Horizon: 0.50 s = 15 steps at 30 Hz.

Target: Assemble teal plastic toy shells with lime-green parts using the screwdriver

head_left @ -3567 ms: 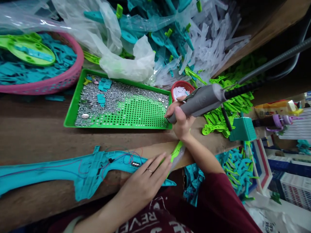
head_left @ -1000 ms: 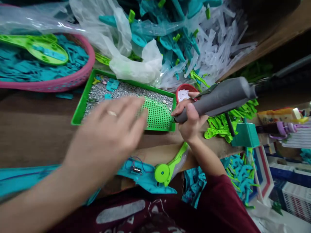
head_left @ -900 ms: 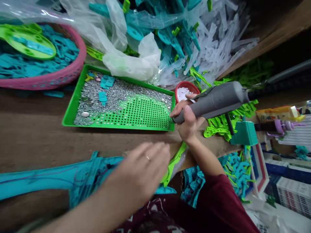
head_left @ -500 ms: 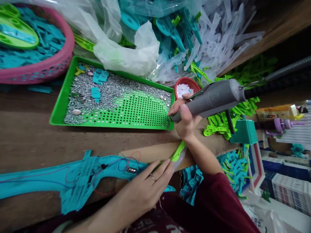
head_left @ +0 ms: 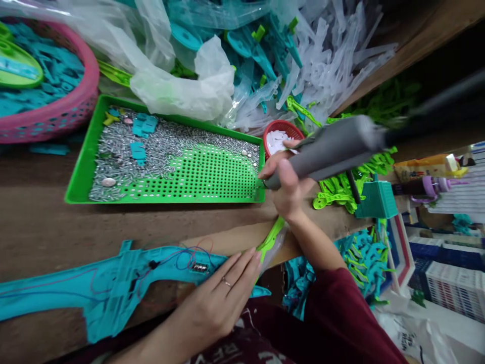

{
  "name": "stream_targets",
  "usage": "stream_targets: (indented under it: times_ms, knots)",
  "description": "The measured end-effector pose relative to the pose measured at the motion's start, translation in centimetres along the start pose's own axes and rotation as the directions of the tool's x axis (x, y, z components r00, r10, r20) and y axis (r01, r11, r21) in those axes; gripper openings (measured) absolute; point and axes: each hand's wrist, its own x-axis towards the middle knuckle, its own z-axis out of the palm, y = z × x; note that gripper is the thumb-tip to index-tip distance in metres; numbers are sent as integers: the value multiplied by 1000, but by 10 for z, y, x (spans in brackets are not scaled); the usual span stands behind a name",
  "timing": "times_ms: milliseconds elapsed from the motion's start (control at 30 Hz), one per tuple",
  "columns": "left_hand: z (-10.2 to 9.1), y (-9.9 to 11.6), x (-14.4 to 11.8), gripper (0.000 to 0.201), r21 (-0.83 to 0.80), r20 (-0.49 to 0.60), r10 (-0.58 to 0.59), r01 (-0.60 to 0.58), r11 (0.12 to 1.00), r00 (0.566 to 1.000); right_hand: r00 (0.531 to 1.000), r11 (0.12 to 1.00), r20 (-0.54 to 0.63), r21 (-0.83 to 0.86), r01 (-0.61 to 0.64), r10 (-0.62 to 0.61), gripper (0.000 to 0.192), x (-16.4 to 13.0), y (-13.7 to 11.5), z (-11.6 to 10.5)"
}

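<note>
**Screwdriver tip at the screw tray while the free hand pins the toy shell: points of risk**

The right hand is wrapped around the grey electric screwdriver, whose tip rests at the right end of the green perforated tray, beside the loose silver screws. The left hand lies flat, fingers extended and close together, pressing on the rear end of the long teal toy shell near the front edge of the desk; a lime-green part projects from beneath the fingertips. Thin coloured wires and a small metal component sit exposed in the shell, just beside those fingers.

Probable hazards, judged from this arrangement: a screw picked up crooked could drop off the tip; the shell partly overhangs the desk edge, so relaxed pressure may let it tip or slide; the driver, brought down near the wires, could snag or pinch them; and the pressing fingers lie close to where the bit would likely land. A small red basket behind the right hand could be knocked.
</note>
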Motion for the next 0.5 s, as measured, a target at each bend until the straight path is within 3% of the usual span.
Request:
stream_targets:
  times_ms: [100, 167, 333, 500]
  knots:
    - [-1, 0, -2, 48, -1, -29, 1, -1, 1000, 1000, 991, 996, -113, 39, 78, -73, 21, 4, -28, -20]
    - [0, 0, -2, 48, -21, -46, -7, 7, 1000, 999, 975, 993, -192, -25, 111, -114, 21, 2, -37, -37]
    - [-1, -2, -3, 47, -62, -36, 1, -3, 998, 999, 977, 996, -207, -78, 38, -53, 12, -14, -17, -72]
    - [-8, -2, 0, 46, -98, 43, -22, 26, 995, 999, 975, 998, -222, -57, -15, 2, 18, -23, 2, -78]
